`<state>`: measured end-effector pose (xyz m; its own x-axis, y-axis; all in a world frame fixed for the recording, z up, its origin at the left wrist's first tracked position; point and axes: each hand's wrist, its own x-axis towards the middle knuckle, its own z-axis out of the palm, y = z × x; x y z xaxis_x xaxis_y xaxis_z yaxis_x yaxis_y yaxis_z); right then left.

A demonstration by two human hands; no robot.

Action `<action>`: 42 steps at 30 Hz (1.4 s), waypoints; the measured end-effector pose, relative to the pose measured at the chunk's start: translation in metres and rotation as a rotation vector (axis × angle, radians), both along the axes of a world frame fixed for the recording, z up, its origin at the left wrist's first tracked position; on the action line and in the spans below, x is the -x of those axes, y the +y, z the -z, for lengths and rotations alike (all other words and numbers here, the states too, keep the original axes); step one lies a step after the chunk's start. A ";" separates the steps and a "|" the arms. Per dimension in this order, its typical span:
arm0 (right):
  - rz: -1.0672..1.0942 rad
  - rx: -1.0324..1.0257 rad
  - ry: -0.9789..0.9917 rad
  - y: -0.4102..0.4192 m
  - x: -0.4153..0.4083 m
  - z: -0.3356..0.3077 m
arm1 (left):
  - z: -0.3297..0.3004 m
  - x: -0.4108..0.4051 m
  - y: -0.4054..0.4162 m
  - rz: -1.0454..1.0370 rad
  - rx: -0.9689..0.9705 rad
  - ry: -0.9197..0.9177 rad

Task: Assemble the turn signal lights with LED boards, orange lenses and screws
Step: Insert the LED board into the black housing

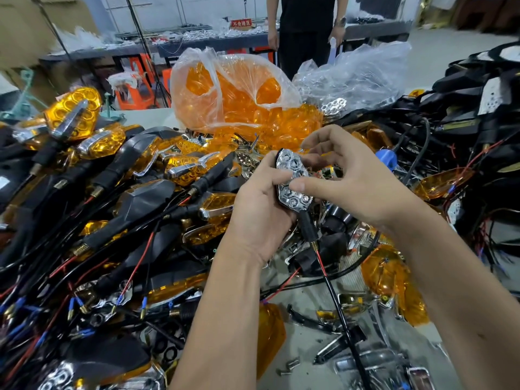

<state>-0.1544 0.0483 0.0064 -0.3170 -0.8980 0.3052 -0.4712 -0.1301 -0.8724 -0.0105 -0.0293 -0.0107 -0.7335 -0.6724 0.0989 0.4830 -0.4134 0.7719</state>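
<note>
While the left hand (261,212) grips the black housing of the turn signal light (292,181) from the side, the right hand (346,178) works on the chrome honeycomb reflector that faces up in it. I judge the step in hand to be seating this reflector part with its LEDs into the housing, before an orange lens goes on top.

To do it well, the person should press evenly along the whole length, so that the part sits flush and not tilted, and should keep the black stem with its red and black wire (323,266) hanging free below, not pinched.

The left hand is closed around the light, thumb along the near edge. The right hand is half open: its thumb lies across the middle of the reflector, and the other fingers (315,139) are curved above the far end. Whether they hold some small piece, I cannot tell.

The light is held in the air above the crowded tabletop (306,302). The bag of orange lenses (233,94) stands just behind it, and a few loose screws (289,365) lie near the person.
</note>
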 end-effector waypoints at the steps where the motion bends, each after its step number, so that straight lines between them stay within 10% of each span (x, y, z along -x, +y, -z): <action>1: -0.007 0.002 -0.048 0.000 0.000 0.000 | 0.000 0.000 0.001 -0.001 0.021 0.007; 22: 0.189 0.034 0.333 -0.004 -0.022 -0.005 | -0.003 0.009 0.003 -0.092 -0.127 -0.125; 36: -0.141 0.274 -0.860 -0.003 0.005 0.002 | 0.004 0.009 -0.003 -0.164 -0.147 -0.145; 42: 0.121 0.148 -0.545 -0.005 0.005 0.005 | 0.008 0.007 -0.001 -0.098 0.148 -0.259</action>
